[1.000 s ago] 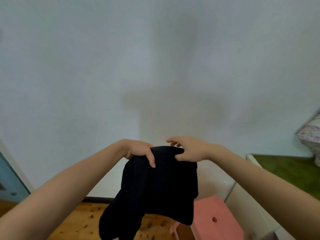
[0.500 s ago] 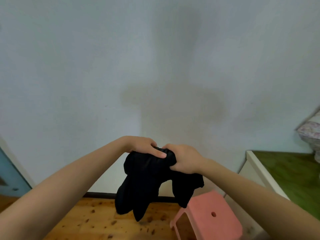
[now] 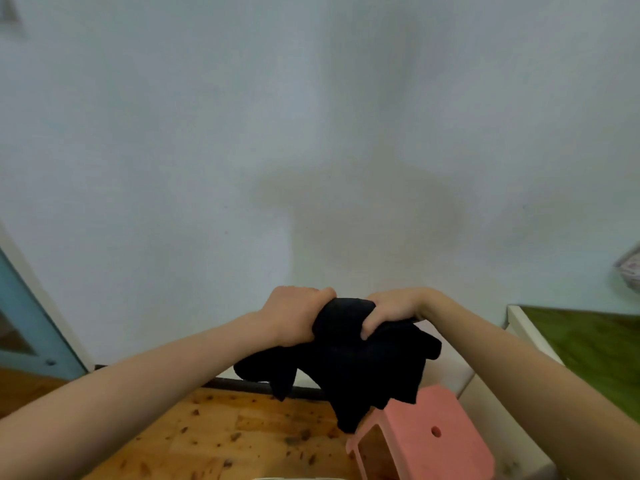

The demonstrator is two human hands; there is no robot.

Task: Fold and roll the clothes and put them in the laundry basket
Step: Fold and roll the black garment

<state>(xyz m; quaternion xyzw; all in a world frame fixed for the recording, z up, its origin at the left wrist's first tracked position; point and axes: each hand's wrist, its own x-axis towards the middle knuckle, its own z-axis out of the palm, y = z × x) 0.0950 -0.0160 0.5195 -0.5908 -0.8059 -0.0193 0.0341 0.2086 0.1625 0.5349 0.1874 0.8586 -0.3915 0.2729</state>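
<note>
In mid-air before the pale wall (image 3: pixel 311 133), in the head view, a black garment (image 3: pixel 349 358) is held up between both hands, clear of the wooden floor (image 3: pixel 207 434) and hanging just above the pink stool (image 3: pixel 429 441). Its top is gathered into a tight hump, while loose ends droop below in uneven flaps. By my reading the folding and rolling of this piece is under way but not finished, since the bundle is ragged rather than a neat roll. No laundry basket shows, so putting the garment away is left to do. Whether other clothes are already dealt with cannot be told.

The left hand (image 3: pixel 294 317) clenches the left side of the hump, knuckles up and fingers curled into the cloth. The right hand (image 3: pixel 391 310) grasps the right side, its fingers (image 3: pixel 372 325) wrapped down over the front. Both forearms reach forward and converge, the hands close together with only the hump between them. A green-topped surface (image 3: pixel 588 341) lies off to the right.
</note>
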